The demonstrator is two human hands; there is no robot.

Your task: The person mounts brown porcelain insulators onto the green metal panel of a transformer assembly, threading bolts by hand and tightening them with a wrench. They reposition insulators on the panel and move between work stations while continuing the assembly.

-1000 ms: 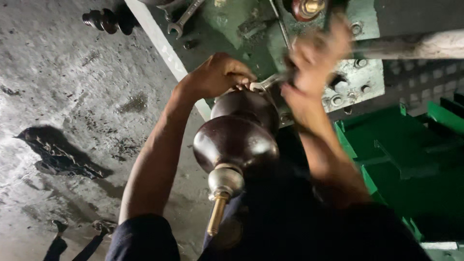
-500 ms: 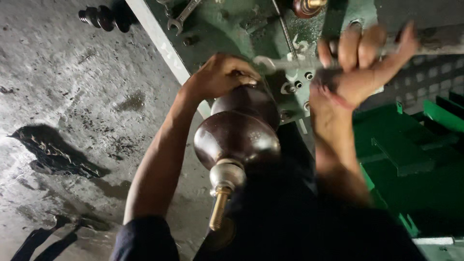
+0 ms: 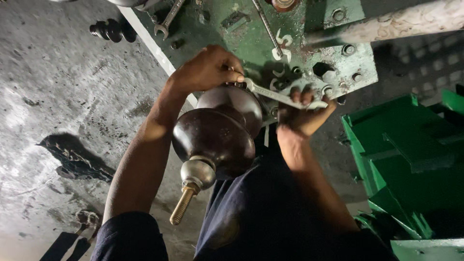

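Below the camera spreads a grey, oil-stained concrete floor (image 3: 58, 106), and against it lies a green steel plate (image 3: 299, 48) studded with bolts. A spare wrench (image 3: 166, 21) rests near the plate's top edge, and green metal frames (image 3: 411, 154) stand to the right. A brown insulator (image 3: 220, 130) with a brass threaded stud (image 3: 182, 205) sits at the plate's near edge. The left hand (image 3: 208, 67) curls over the insulator's far end, fingers touching the head of a silver wrench (image 3: 280, 95). The right hand (image 3: 302, 113) is clenched around that wrench's handle, wrist bent upward, beside the insulator.
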